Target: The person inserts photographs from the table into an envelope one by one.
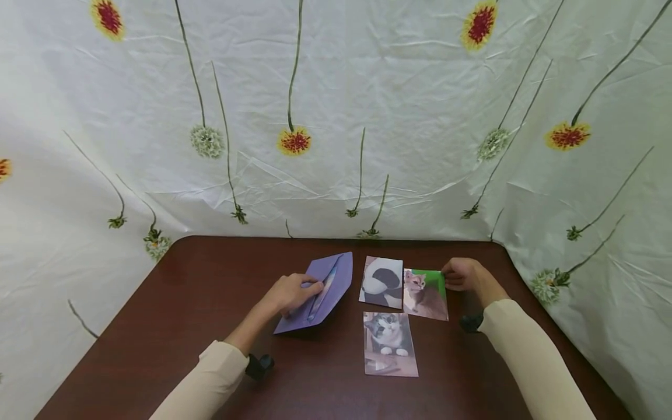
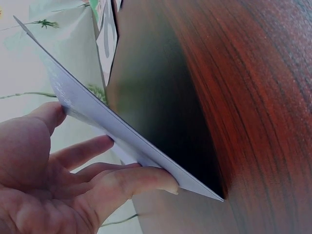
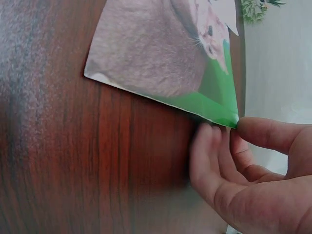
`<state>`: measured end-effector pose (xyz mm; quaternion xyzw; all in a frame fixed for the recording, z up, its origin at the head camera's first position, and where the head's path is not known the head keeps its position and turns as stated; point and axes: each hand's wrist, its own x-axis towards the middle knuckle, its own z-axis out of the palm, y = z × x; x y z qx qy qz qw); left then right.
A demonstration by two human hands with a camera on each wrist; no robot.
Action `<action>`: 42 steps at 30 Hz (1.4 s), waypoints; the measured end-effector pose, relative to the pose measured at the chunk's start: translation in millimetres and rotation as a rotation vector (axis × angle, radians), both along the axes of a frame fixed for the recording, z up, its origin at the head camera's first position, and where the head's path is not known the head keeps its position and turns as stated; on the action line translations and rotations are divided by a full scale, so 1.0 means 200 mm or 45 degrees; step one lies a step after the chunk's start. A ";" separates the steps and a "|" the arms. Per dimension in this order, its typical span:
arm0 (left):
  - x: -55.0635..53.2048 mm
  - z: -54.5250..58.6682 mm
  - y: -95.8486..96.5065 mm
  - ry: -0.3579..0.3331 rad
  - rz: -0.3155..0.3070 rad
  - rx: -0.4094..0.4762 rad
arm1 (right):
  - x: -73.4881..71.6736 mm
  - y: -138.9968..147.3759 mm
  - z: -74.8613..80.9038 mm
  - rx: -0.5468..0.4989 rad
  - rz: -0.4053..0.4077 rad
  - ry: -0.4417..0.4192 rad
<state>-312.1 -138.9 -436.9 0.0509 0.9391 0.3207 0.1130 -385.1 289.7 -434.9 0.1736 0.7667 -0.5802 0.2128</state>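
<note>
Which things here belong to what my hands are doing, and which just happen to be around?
Job in hand:
purple paper envelope, in your left hand
rectangular cat photo with green background, pinched by your right hand
probably, though untouched: rectangular grey and white cat photo, rectangular photo of white and dark shapes

Just surroundings:
dark reddish table
white floral cloth backdrop
</note>
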 end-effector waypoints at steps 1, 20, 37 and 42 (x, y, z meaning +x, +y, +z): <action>0.00 0.00 0.00 0.001 0.000 -0.002 | 0.00 0.00 0.00 -0.020 0.012 -0.016; -0.01 -0.02 0.00 0.006 -0.004 0.024 | 0.00 0.00 0.03 -0.101 0.211 -0.047; -0.01 -0.02 -0.02 0.022 -0.007 -0.025 | 0.05 0.05 0.09 -0.109 0.136 0.023; -0.02 -0.02 -0.01 0.020 -0.027 -0.031 | 0.06 0.06 0.15 -0.143 0.142 0.069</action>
